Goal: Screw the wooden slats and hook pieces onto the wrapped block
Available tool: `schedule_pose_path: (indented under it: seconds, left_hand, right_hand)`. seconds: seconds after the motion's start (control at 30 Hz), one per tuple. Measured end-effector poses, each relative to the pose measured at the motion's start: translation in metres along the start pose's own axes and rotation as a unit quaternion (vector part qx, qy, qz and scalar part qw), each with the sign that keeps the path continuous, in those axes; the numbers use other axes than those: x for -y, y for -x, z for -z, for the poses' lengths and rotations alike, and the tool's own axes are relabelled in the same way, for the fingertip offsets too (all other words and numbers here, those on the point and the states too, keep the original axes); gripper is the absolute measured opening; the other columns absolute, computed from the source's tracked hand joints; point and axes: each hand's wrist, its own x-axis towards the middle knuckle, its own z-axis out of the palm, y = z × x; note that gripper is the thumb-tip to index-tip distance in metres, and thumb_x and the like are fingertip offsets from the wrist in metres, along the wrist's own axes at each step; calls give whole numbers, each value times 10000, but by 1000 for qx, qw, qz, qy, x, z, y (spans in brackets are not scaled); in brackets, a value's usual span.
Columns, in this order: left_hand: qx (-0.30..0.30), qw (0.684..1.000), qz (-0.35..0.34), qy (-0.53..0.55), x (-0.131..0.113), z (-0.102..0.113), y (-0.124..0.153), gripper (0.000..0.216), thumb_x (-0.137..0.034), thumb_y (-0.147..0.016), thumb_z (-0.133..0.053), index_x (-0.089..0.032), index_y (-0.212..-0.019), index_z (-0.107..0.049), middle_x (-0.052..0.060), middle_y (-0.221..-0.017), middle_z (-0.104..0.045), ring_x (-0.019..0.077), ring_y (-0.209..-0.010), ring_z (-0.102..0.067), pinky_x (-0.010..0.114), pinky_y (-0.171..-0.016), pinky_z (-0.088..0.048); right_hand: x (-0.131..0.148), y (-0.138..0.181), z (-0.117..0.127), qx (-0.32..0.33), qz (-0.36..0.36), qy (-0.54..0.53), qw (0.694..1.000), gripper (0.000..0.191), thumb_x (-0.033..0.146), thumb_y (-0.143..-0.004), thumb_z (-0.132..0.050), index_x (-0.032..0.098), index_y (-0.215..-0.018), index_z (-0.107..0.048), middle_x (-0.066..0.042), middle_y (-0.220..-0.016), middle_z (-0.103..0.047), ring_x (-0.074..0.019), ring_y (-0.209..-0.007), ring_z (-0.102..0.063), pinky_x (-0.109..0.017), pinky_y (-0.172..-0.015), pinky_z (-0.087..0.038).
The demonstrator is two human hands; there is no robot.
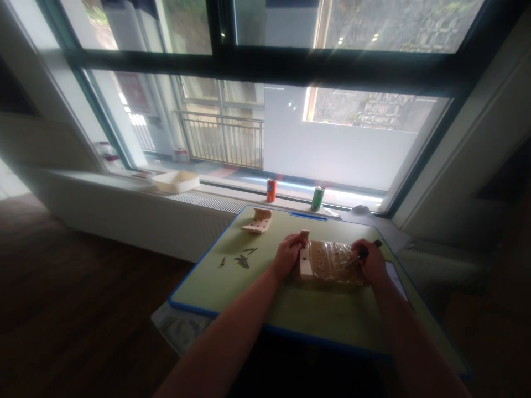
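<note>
A light wooden panel with several holes (327, 261), under clear plastic film, lies on the green table (257, 293). My left hand (288, 255) is closed on an upright wooden piece (306, 260) at the panel's left edge. At the panel's right end, my right hand (371, 260) grips a dark-handled tool (360, 255) whose tip points down onto the panel.
A curved wooden piece with holes (258, 221) lies at the table's far left. Several dark screws (241, 260) lie left of my hands. An orange can (271, 190) and a green can (317, 198) stand on the windowsill, with a white tray (176, 181) further left.
</note>
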Motion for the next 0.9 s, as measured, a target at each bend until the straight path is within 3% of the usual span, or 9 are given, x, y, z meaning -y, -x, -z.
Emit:
schedule_pose_path:
  seconds: [0.2,0.3,0.43,0.63,0.77,0.9]
  left_hand:
    - [-55,992,37,-105,-1,10,3,234,-88,-802,-342,-178,-958,-492,72,-1156,-565,150,-998,-558,284,-835,-453]
    - [-77,973,68,-207,-4,31,4,178,-127,-798,-397,-169,-931,-507,103,-1013,-594,202,-929,-564,335,-823,-431]
    - [-36,924,110,-364,-4,69,9,117,-201,-757,-533,-161,-853,-585,137,-889,-614,268,-903,-566,362,-794,-405]
    - [13,873,136,-467,13,118,9,170,-294,-714,-613,-160,-811,-651,165,-897,-620,323,-960,-538,388,-805,-395]
    - [47,860,132,-491,22,128,4,315,-422,-666,-648,-152,-826,-678,180,-926,-612,350,-952,-530,404,-786,-400]
    - [64,853,142,-498,28,126,1,298,-403,-688,-629,-144,-826,-682,179,-925,-611,332,-923,-537,390,-760,-406]
  right_hand:
    - [-1,-1,0,-5,-3,-4,1000,249,370,-700,-492,185,-561,-584,15,-404,-448,-101,-378,-361,-252,-378,-273]
    - [-3,-2,1,-1,-5,-12,1000,242,364,-700,-494,187,-563,-586,17,-403,-445,-99,-376,-356,-255,-384,-274]
    - [-11,-4,3,8,-10,-26,1000,218,344,-704,-506,187,-579,-591,19,-421,-456,-93,-378,-352,-254,-389,-261]
    - [-20,-7,5,16,-31,-51,998,237,349,-744,-506,186,-596,-595,23,-449,-467,-82,-382,-344,-249,-389,-244]
    - [-22,-9,3,11,-43,-67,997,305,397,-772,-483,185,-578,-586,23,-431,-447,-85,-370,-330,-256,-380,-227]
    - [-22,-8,3,8,-40,-65,997,289,391,-764,-498,183,-585,-588,25,-433,-445,-86,-378,-342,-253,-384,-241]
